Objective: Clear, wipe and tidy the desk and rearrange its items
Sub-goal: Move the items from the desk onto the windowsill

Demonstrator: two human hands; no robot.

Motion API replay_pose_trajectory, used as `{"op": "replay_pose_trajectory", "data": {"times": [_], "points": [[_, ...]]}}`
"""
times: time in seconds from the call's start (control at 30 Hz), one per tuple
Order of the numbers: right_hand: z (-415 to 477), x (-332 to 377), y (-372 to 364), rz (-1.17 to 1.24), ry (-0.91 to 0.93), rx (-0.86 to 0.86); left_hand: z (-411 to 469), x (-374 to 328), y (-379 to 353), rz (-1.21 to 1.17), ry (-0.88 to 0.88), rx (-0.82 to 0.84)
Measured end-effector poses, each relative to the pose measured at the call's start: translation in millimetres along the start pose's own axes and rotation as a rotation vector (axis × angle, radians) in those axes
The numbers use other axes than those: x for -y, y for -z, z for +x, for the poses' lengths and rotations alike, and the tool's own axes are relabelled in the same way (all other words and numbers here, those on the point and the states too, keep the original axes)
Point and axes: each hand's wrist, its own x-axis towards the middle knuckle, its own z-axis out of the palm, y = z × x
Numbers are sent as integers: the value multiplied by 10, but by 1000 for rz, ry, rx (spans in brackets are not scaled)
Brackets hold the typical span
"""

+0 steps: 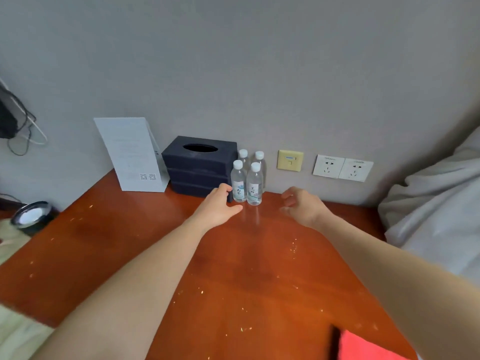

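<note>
Cables (pixel 26 131): dark and white leads hang down the wall at your far left, beside a black device (pixel 6 120) cut off by the frame edge.
Round object (pixel 31 216): shiny and dark-rimmed, just off the bench's left corner; it is too blurred for you to name, perhaps a lamp.
Bench (pixel 117 255): reddish-brown wood flecked with pale specks, under both your forearms.
Card (pixel 132 154): white printed sheet standing at the back left, leaning on the wall, with two QR codes near its foot.
Tissue box (pixel 197 165): dark, with an oval slot on top, just right of the card and against the wall.
Left hand (pixel 218 206): your fingers lie together and nearly straight, tips at the tissue box's lower right corner, thumb stretched toward the bottles; nothing is gripped.
Bottles (pixel 246 180): four small clear ones with white caps, upright in a tight square at the back of the bench, touching or just beside the tissue box.
Right hand (pixel 302 206): your fingers are loosely curled and hold nothing, just right of the bottles.
Sockets (pixel 342 168): two white outlets on the wall, with a yellow plate (pixel 290 160) to their left.
Bedding (pixel 428 203): white, bunched past the bench's right edge.
Cloth (pixel 363 346): red, at the near right edge of the bench.
</note>
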Motion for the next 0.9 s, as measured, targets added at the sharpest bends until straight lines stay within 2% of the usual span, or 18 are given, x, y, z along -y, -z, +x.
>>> {"op": "replay_pose_trajectory", "data": {"times": [0.2, 0.47, 0.57, 0.7, 0.8, 0.9], "points": [[916, -24, -271, 68, -125, 6, 1007, 218, -273, -152, 0, 113], [1704, -53, -756, 157, -248, 53, 1752, 669, -720, -414, 223, 278], [1897, -69, -906, 228, -284, 57, 1914, 743, -879, -508, 262, 258], [2118, -127, -1063, 319, -266, 31, 2033, 777, -1090, -555, 316, 109], [2198, -238, -1076, 333, -268, -37, 2100, 799, -1159, -569, 344, 124], [2226, -356, -1005, 337, -241, -22, 2190, 782, -1229, -569, 362, 130]]}}
